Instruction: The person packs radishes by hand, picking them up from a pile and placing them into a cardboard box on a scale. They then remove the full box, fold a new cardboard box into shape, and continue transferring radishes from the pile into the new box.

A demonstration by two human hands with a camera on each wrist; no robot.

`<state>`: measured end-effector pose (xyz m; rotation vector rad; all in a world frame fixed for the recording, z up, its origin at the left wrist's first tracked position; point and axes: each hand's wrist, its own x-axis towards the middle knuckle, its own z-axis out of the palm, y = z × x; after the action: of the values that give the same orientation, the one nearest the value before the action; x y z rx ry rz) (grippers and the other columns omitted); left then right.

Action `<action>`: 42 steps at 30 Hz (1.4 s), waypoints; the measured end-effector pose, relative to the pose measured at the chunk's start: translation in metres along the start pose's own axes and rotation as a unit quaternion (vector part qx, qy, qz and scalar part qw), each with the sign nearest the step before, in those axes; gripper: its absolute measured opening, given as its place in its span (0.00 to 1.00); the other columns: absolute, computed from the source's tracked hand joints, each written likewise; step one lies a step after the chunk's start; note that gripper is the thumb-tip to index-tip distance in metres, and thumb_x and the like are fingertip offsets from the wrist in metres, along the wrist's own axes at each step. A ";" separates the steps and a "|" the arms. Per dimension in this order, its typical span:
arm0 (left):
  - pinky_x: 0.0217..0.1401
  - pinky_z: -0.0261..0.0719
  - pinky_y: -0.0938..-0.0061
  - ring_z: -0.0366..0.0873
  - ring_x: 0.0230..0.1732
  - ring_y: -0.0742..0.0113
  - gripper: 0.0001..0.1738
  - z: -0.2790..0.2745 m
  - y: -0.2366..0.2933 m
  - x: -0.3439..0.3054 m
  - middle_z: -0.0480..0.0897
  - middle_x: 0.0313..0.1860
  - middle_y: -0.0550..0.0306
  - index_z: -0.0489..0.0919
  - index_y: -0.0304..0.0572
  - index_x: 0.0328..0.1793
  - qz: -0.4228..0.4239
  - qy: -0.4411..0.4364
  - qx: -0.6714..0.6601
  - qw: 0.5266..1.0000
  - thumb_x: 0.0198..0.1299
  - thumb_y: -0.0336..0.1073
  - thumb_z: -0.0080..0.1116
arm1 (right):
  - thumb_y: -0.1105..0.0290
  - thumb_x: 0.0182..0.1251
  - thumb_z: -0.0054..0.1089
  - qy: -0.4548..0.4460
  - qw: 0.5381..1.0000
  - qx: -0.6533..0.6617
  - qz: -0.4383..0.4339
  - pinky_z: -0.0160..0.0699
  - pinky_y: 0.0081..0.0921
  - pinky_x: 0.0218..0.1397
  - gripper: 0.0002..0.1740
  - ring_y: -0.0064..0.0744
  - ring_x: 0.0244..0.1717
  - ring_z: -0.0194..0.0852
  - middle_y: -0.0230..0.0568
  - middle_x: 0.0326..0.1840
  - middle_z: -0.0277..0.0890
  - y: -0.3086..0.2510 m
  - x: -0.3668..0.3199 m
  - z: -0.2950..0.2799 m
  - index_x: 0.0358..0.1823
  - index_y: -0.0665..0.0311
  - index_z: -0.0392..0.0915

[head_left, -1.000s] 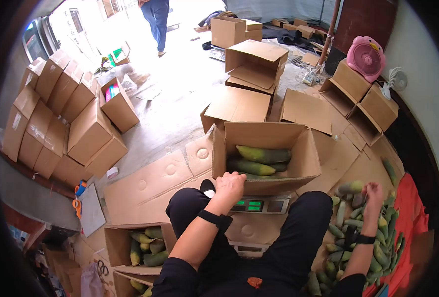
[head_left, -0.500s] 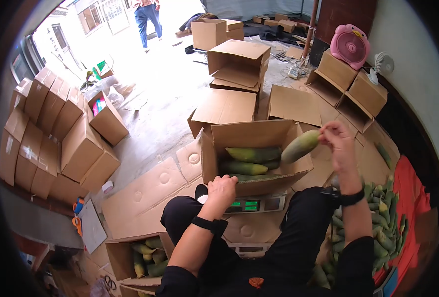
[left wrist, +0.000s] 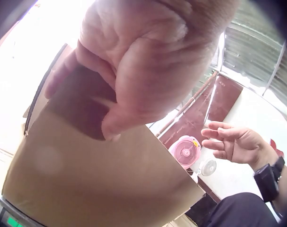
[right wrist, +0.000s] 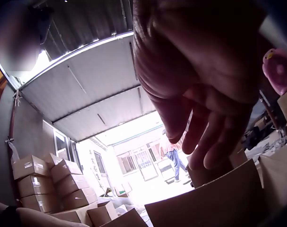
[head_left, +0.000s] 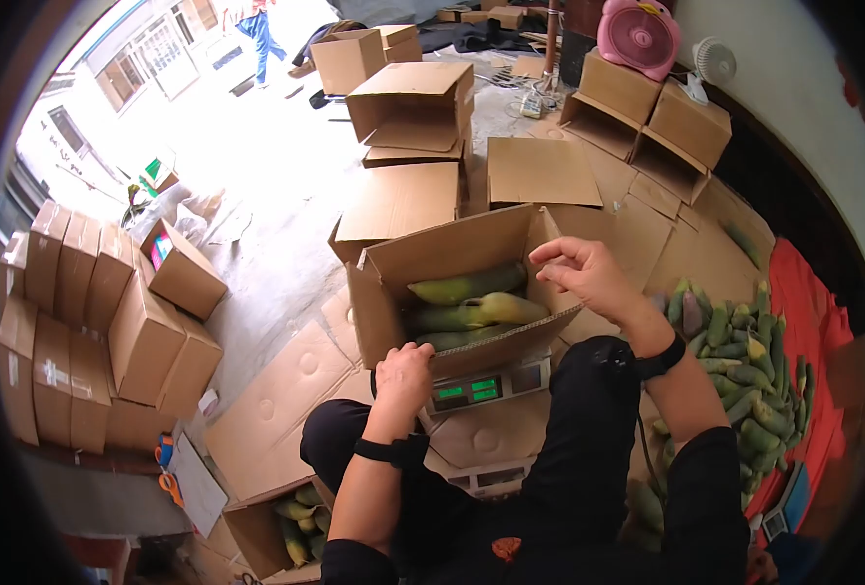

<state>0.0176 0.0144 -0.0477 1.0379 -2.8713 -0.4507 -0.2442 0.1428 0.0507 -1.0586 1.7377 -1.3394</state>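
Observation:
An uncapped cardboard box [head_left: 452, 369] stands on a scale [head_left: 491, 386] with a lit green display, between the person's knees. Inside lie several thick, green, cucumber-like vegetables [head_left: 462, 285]; a paler one [head_left: 513, 308] rests across the others at the right. My left hand [head_left: 403, 378] grips the box's near rim at the left corner, the thumb on the outer wall in the left wrist view and the fingers over the edge. Above the box's right side is my right hand [head_left: 581, 275], holding nothing, with its fingers loosely bent and apart from one another.
More such vegetables [head_left: 745, 380] are heaped at the right beside a red cloth [head_left: 811, 322]. Another box [head_left: 257, 531] of them stands at the lower left. Cardboard boxes [head_left: 413, 107] stand ahead, taped boxes [head_left: 72, 322] at the left. A person [head_left: 259, 39] is outside.
My right hand has carried a vegetable from the heap leftward to the box and let go of it; it now lies inside. My left hand has stayed on the rim. The head view has shifted.

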 end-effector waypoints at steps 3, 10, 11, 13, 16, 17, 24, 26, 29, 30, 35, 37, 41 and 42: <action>0.44 0.76 0.56 0.77 0.44 0.48 0.08 0.000 0.001 0.000 0.79 0.38 0.52 0.79 0.48 0.41 -0.002 0.001 -0.001 1.000 0.55 0.33 0.53 | 0.73 0.63 0.57 0.033 0.999 0.019 -0.024 0.74 0.17 0.39 0.11 0.20 0.41 0.79 0.32 0.42 0.80 0.003 -0.015 -0.026 0.46 0.66 0.79; 0.45 0.75 0.55 0.77 0.44 0.48 0.08 -0.001 0.004 0.002 0.79 0.37 0.52 0.80 0.46 0.39 -0.007 0.012 -0.001 1.000 0.55 0.33 0.53 | 0.72 0.64 0.55 0.170 0.980 0.021 0.096 0.73 0.18 0.33 0.12 0.19 0.34 0.75 0.31 0.36 0.78 0.130 -0.077 -0.103 0.48 0.65 0.77; 0.45 0.75 0.55 0.77 0.43 0.48 0.07 -0.001 0.004 0.002 0.79 0.37 0.52 0.80 0.45 0.39 -0.008 0.015 -0.001 1.000 0.55 0.33 0.53 | 0.72 0.63 0.56 0.182 0.974 0.011 0.136 0.74 0.19 0.32 0.12 0.20 0.33 0.75 0.32 0.36 0.78 0.158 -0.090 -0.108 0.48 0.65 0.77; 0.45 0.75 0.56 0.77 0.43 0.48 0.07 -0.002 0.006 0.002 0.79 0.37 0.52 0.80 0.45 0.38 -0.012 0.014 0.009 1.000 0.55 0.34 0.54 | 0.72 0.62 0.56 0.204 0.963 -0.035 0.175 0.74 0.21 0.31 0.12 0.23 0.32 0.76 0.34 0.36 0.78 0.235 -0.125 -0.114 0.47 0.66 0.78; 0.44 0.75 0.58 0.77 0.41 0.48 0.06 -0.004 0.007 0.003 0.79 0.36 0.51 0.80 0.45 0.37 -0.010 0.015 0.011 1.000 0.55 0.35 0.56 | 0.72 0.62 0.56 0.250 0.932 -0.052 0.259 0.75 0.27 0.30 0.10 0.27 0.30 0.76 0.36 0.33 0.78 0.328 -0.183 -0.103 0.44 0.67 0.78; 0.44 0.75 0.58 0.77 0.41 0.48 0.06 -0.003 0.008 0.003 0.79 0.36 0.51 0.80 0.45 0.37 -0.007 0.015 0.013 1.000 0.55 0.35 0.56 | 0.72 0.62 0.56 0.240 0.909 -0.070 0.335 0.75 0.27 0.30 0.11 0.27 0.30 0.76 0.36 0.33 0.77 0.338 -0.200 -0.097 0.45 0.66 0.78; 0.45 0.75 0.59 0.77 0.41 0.48 0.08 -0.003 0.010 0.004 0.79 0.35 0.50 0.81 0.43 0.38 -0.012 0.027 0.022 0.999 0.54 0.35 0.57 | 0.76 0.61 0.53 0.275 0.809 -0.090 0.511 0.73 0.32 0.29 0.15 0.33 0.30 0.74 0.38 0.34 0.75 0.431 -0.306 -0.067 0.50 0.65 0.74; 0.45 0.75 0.59 0.77 0.41 0.48 0.08 -0.005 0.012 0.004 0.80 0.35 0.50 0.81 0.42 0.38 -0.011 0.030 0.022 0.999 0.53 0.35 0.57 | 0.76 0.61 0.53 0.282 0.808 -0.116 0.504 0.74 0.33 0.30 0.18 0.35 0.32 0.75 0.41 0.38 0.75 0.446 -0.313 -0.068 0.53 0.66 0.73; 0.44 0.75 0.59 0.77 0.40 0.48 0.08 -0.004 0.015 0.004 0.80 0.35 0.50 0.81 0.42 0.37 -0.011 0.034 0.021 0.999 0.53 0.34 0.58 | 0.76 0.61 0.52 0.311 0.778 -0.141 0.528 0.77 0.34 0.38 0.21 0.41 0.41 0.77 0.48 0.49 0.74 0.448 -0.317 -0.077 0.58 0.66 0.70; 0.44 0.75 0.59 0.77 0.40 0.48 0.08 -0.004 0.015 0.005 0.80 0.35 0.50 0.81 0.41 0.37 -0.010 0.039 0.019 0.999 0.53 0.34 0.58 | 0.77 0.61 0.51 0.321 0.767 -0.152 0.534 0.75 0.34 0.45 0.24 0.44 0.48 0.74 0.50 0.54 0.70 0.442 -0.312 -0.083 0.61 0.65 0.67; 0.44 0.75 0.60 0.77 0.40 0.49 0.06 -0.004 0.016 0.006 0.79 0.34 0.50 0.81 0.41 0.36 -0.004 0.041 0.018 0.999 0.53 0.33 0.58 | 0.78 0.58 0.53 0.424 0.733 -0.152 0.510 0.62 0.38 0.67 0.30 0.55 0.66 0.58 0.56 0.66 0.59 0.396 -0.279 -0.102 0.64 0.64 0.63; 0.43 0.75 0.60 0.77 0.39 0.49 0.06 -0.004 0.015 0.007 0.79 0.34 0.50 0.81 0.42 0.36 -0.002 0.043 0.016 0.999 0.53 0.33 0.58 | 0.76 0.58 0.57 0.456 0.736 -0.134 0.483 0.59 0.37 0.69 0.33 0.54 0.68 0.56 0.55 0.68 0.56 0.427 -0.276 -0.114 0.67 0.63 0.59; 0.43 0.76 0.60 0.77 0.39 0.49 0.05 -0.003 0.016 0.008 0.79 0.33 0.52 0.81 0.43 0.35 -0.008 0.044 0.019 0.999 0.53 0.33 0.59 | 0.77 0.57 0.59 0.409 0.810 -0.090 0.410 0.64 0.35 0.65 0.39 0.53 0.64 0.61 0.50 0.65 0.61 0.501 -0.266 -0.117 0.71 0.60 0.54; 0.43 0.76 0.60 0.77 0.39 0.49 0.04 -0.003 0.016 0.009 0.79 0.33 0.52 0.81 0.43 0.34 -0.009 0.045 0.021 0.999 0.53 0.33 0.60 | 0.75 0.58 0.60 0.366 0.819 -0.028 0.441 0.65 0.34 0.64 0.39 0.50 0.64 0.62 0.50 0.65 0.61 0.492 -0.253 -0.108 0.71 0.60 0.54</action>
<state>0.0012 0.0194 -0.0405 1.0638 -2.8065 -0.3366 -0.3244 0.4821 -0.3925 0.3821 2.3613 -1.0895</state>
